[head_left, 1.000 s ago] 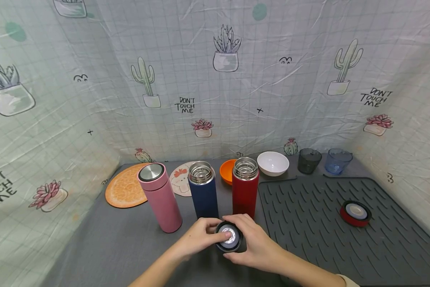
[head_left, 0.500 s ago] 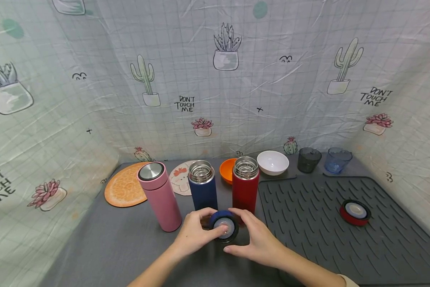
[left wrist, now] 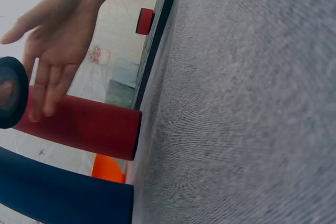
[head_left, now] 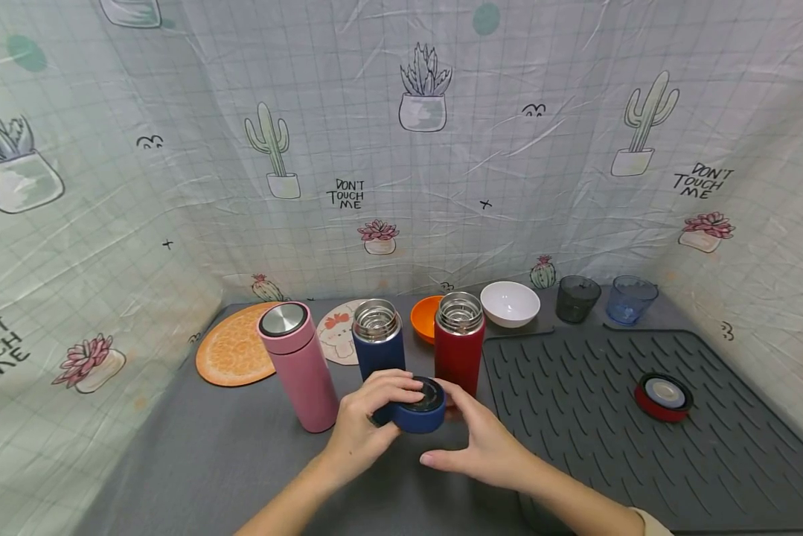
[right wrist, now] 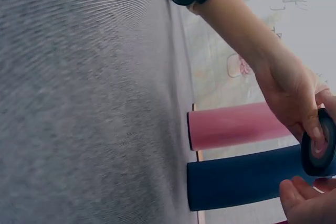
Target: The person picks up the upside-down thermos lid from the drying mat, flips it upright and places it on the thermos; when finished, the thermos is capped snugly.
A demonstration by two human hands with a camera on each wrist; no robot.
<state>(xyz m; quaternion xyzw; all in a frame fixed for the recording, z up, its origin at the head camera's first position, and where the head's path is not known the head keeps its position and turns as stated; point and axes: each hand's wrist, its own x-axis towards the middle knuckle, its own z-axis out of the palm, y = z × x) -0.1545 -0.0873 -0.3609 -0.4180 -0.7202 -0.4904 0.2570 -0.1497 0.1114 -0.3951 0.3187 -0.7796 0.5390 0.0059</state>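
At the lower centre of the head view, we are holding a blue lid (head_left: 420, 409) just off the grey table (head_left: 227, 454), directly in front of the open blue flask (head_left: 378, 348) it matches in colour. Our left hand (head_left: 364, 428) is grasping the lid, fingers curled over its top and thumb under the rim, which is tipping it slightly so the dark inner face points up. Our right hand (head_left: 484, 443) is lying relaxed beside it, fingers straight and only just meeting the lid's right edge, apparently steadying it (the left wrist view is showing that palm (left wrist: 60, 40) spread wide next to the black disc of the lid (left wrist: 11, 93)).

Outward from there, a red flask (head_left: 458, 350), also uncapped, is standing just right of the blue one, and a pink flask (head_left: 297, 365) with its steel-topped cap on is standing to the left. Behind them are lying an orange mat (head_left: 230, 356), an orange bowl (head_left: 424, 318) and a white bowl (head_left: 510, 304). At mid right, a red lid (head_left: 664, 397) is resting alone on the ribbed drying mat (head_left: 595, 432), well apart from its flask.
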